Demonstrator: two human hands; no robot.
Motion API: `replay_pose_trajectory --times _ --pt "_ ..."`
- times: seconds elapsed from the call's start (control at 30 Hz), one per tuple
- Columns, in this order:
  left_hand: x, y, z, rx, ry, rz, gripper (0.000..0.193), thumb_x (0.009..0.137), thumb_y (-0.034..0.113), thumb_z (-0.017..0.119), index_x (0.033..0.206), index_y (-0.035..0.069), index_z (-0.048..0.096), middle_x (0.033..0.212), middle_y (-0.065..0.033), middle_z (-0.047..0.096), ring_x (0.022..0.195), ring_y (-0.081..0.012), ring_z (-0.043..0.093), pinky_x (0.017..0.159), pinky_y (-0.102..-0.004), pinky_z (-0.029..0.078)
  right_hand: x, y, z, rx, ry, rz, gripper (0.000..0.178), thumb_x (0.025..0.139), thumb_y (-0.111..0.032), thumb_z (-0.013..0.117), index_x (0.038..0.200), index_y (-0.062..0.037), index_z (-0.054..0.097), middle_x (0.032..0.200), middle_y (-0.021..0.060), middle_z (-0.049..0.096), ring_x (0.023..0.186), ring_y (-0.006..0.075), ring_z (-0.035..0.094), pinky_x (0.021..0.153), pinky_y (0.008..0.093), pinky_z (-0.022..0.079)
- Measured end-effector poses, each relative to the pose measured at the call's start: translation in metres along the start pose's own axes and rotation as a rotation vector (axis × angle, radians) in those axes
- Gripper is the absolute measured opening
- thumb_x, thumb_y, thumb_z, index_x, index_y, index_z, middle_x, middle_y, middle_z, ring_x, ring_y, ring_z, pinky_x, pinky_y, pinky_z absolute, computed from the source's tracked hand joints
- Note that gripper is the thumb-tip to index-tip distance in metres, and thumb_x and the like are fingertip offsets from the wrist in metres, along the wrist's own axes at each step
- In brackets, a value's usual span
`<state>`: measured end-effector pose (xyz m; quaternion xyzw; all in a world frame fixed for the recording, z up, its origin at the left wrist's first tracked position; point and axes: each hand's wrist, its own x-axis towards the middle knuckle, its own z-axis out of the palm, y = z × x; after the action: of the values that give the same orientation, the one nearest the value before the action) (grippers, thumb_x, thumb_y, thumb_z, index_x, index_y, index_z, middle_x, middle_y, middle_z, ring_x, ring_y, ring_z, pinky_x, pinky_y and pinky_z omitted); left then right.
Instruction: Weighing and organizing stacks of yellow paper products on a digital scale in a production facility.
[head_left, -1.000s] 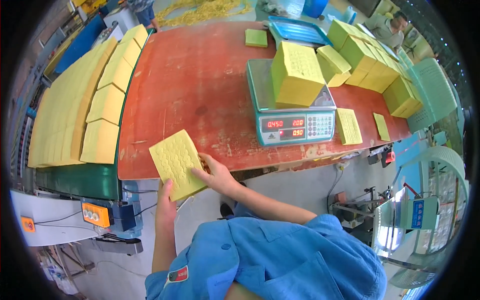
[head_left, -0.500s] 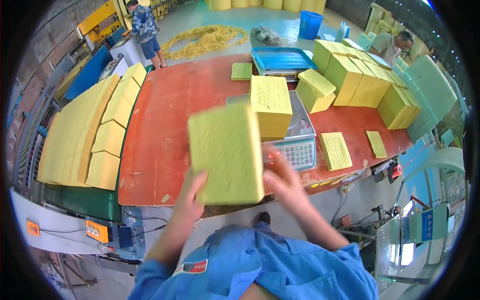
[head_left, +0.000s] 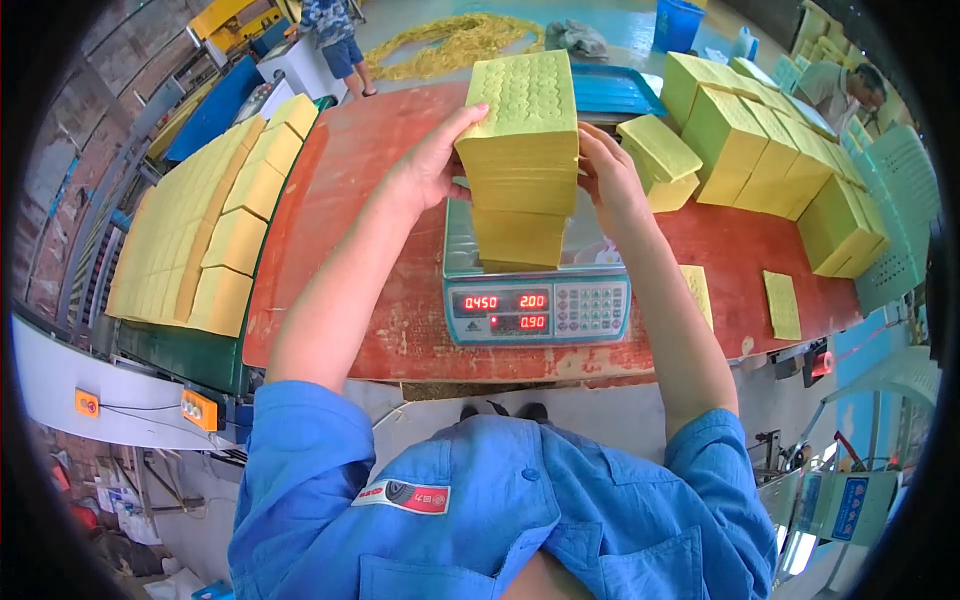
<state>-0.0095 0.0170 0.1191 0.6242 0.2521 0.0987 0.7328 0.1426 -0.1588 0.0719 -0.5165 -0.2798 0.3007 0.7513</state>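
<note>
One block (head_left: 521,170) is over a lower block (head_left: 520,236) near the scale's (head_left: 591,308) front edge (seated or not, unclear), left hand (head_left: 440,155) and right hand (head_left: 613,182) fingers pinching its sides; uneven release could tip it onto the table (head_left: 345,160).

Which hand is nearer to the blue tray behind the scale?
Right. The right hand is at the right side of the upper yellow block, in front of the tray; the left hand is at the block's left side, farther away.
</note>
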Motion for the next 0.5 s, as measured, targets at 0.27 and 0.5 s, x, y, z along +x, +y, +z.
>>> replay_pose_trajectory --times 0.27,0.5 --pt "0.007 -0.001 0.003 -0.022 0.004 0.006 0.056 0.081 0.064 0.063 0.112 0.016 0.062 0.086 -0.0004 0.058 0.064 -0.0134 0.045 0.061 -0.0309 0.037 -0.002 0.011 -0.002 0.014 0.037 -0.037 0.053 0.097 -0.03 0.056 0.139 0.0021 0.048 0.127 0.0142 0.059 0.114 0.0213 0.058 0.097 0.0341 0.045" --pt "0.009 -0.016 -0.013 0.052 0.004 0.067 0.066 0.09 0.067 0.05 0.129 0.014 0.056 0.12 -0.0055 0.059 0.094 -0.0176 0.053 0.076 -0.0356 0.044 -0.011 0.028 0.001 -0.121 0.106 -0.095 0.055 0.1 -0.038 0.05 0.142 -0.0021 0.047 0.135 0.0109 0.055 0.125 0.0199 0.05 0.105 0.0363 0.038"
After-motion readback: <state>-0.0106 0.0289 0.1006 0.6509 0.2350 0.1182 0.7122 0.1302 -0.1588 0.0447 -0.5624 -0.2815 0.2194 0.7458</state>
